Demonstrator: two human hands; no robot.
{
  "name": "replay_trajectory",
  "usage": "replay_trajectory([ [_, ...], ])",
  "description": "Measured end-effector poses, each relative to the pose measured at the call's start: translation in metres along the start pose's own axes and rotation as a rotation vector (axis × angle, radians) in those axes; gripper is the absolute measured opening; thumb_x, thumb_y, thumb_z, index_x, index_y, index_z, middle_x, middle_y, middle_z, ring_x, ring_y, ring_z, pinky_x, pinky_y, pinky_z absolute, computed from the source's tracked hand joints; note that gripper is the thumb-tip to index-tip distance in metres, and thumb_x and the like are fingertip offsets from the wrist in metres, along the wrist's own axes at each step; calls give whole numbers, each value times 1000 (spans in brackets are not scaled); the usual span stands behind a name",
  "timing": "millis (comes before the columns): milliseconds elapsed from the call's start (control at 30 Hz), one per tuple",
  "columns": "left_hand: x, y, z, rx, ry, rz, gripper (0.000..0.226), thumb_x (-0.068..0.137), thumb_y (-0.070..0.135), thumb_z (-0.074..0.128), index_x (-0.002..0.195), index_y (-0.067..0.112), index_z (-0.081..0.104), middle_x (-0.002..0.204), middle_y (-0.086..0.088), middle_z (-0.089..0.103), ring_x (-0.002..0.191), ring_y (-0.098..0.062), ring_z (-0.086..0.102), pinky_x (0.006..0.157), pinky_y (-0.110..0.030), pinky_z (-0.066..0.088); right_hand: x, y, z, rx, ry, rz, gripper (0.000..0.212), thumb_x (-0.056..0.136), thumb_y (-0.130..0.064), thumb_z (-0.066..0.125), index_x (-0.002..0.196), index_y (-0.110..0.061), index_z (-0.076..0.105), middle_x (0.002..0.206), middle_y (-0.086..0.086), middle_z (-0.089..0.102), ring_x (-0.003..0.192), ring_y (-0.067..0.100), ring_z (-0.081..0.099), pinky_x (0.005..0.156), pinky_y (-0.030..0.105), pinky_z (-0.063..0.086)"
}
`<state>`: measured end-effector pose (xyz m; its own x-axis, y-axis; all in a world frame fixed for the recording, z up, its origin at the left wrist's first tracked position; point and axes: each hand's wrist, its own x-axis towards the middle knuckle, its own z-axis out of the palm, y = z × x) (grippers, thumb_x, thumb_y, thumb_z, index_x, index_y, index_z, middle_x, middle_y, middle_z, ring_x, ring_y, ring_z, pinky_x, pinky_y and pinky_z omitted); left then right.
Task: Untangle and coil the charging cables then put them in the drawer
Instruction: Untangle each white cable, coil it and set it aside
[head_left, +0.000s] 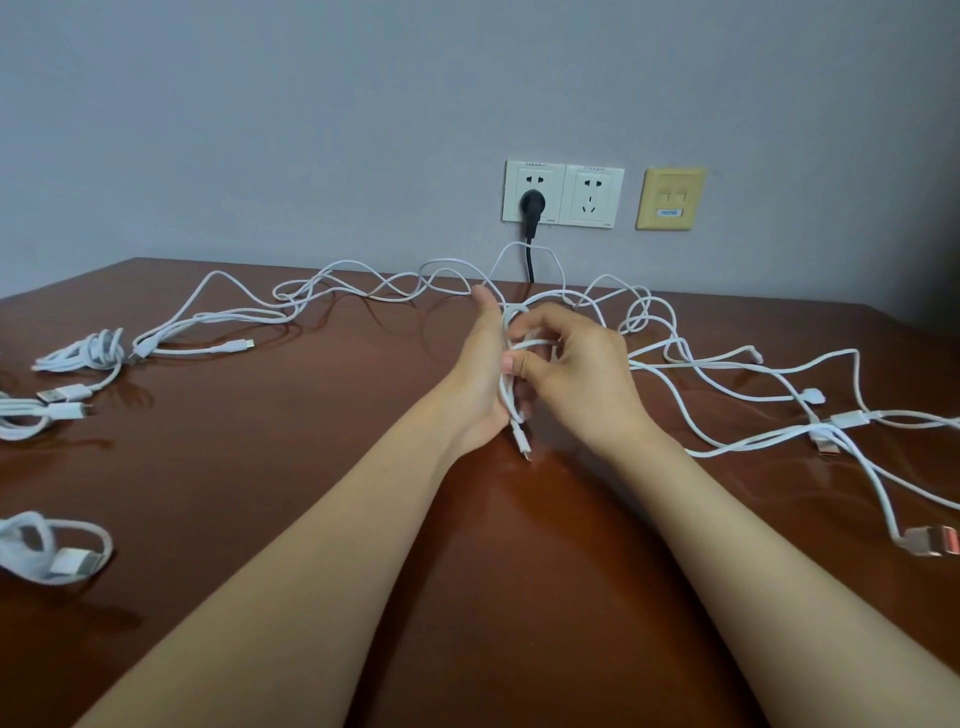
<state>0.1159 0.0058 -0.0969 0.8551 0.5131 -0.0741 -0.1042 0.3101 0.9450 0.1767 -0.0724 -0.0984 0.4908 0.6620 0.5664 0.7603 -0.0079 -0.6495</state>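
Note:
Several white charging cables (363, 283) lie tangled across the back and right of the brown table (291, 457). My left hand (480, 374) stands edge-up with its fingers straight, and loops of one white cable (511, 400) are wound around it. The connector end of that cable (523, 441) hangs below the palm. My right hand (569, 358) pinches a strand of the same cable next to the left hand's fingers. Three coiled white cables lie at the left: one (88, 353) far left, one (36, 410) at the edge, one (47, 551) nearer me. No drawer is in view.
A double wall socket (563, 195) holds a black plug (531, 205) whose cord drops behind the table. A yellow network plate (670, 198) is to its right. Loose USB plugs (930, 540) lie near the table's right edge.

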Motion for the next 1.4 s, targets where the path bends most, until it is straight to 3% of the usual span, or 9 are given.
replay_trajectory([
  [133, -1, -2, 4, 57, 24, -20, 75, 82, 76, 4, 50, 15, 34, 37, 3, 27, 35, -10, 22, 43, -17, 18, 1, 2, -2, 11, 41, 25, 23, 77, -13, 71, 77, -18, 49, 60, -10, 57, 55, -4, 55, 55, 9, 39],
  [233, -2, -4, 4, 105, 64, 0, 68, 83, 74, 13, 49, 20, 35, 42, 5, 22, 32, -8, 18, 38, -11, 17, 1, 2, -4, 33, 39, -23, 11, 82, -1, 61, 80, -8, 53, 72, -4, 55, 69, 3, 52, 61, 6, 36],
  [300, -3, -4, 5, 137, 55, 19, 61, 84, 72, 16, 57, 21, 38, 40, 7, 23, 30, -6, 18, 36, -10, 17, 2, 4, -3, 0, 57, -64, 14, 83, 1, 58, 81, -12, 53, 83, -2, 55, 80, 12, 49, 68, 7, 34],
  [400, -5, -2, 4, 181, 44, 31, 59, 87, 68, 18, 64, 19, 42, 38, 8, 24, 29, -5, 17, 36, -11, 16, 2, 4, -5, 22, 69, -77, 21, 87, 1, 51, 88, -19, 48, 80, -4, 55, 73, 1, 50, 67, 8, 34],
  [600, -7, 4, -3, 185, 64, 66, 60, 90, 64, 20, 64, 14, 39, 36, 8, 23, 27, -6, 17, 33, -11, 17, 5, 23, -20, 46, 128, 107, 20, 92, -13, 46, 78, -27, 48, 70, -10, 52, 69, 15, 49, 74, 37, 44],
  [733, -6, 4, -9, 217, 140, 90, 59, 91, 63, 19, 65, 14, 41, 35, 8, 27, 27, -9, 31, 35, -13, 30, 3, 30, -21, -215, -54, 149, 32, 96, -26, 45, 64, -27, 49, 58, -4, 49, 73, 25, 51, 73, 37, 41],
  [1000, -6, 5, -12, 337, 215, 106, 59, 90, 65, 18, 64, 16, 37, 39, 9, 25, 28, -8, 18, 34, -12, 19, 5, 12, -15, -217, 94, 29, 28, 98, -27, 43, 84, -8, 58, 59, -1, 47, 70, 28, 45, 60, 34, 23],
  [1300, -3, -3, -2, 418, 159, 166, 40, 100, 40, 34, 69, 15, 41, 34, 12, 33, 27, -5, 21, 36, -12, 18, 7, 4, -10, -79, 200, 121, 16, 98, -20, 43, 86, -11, 38, 61, -8, 41, 73, 25, 41, 58, 28, 18],
  [1400, -3, -2, 0, 375, 164, 220, 39, 99, 38, 38, 68, 15, 41, 40, 9, 31, 28, -5, 20, 38, -13, 15, 5, 0, -8, -103, 155, 116, 10, 98, -12, 41, 89, -9, 37, 72, 1, 48, 77, 30, 43, 59, 28, 18],
])
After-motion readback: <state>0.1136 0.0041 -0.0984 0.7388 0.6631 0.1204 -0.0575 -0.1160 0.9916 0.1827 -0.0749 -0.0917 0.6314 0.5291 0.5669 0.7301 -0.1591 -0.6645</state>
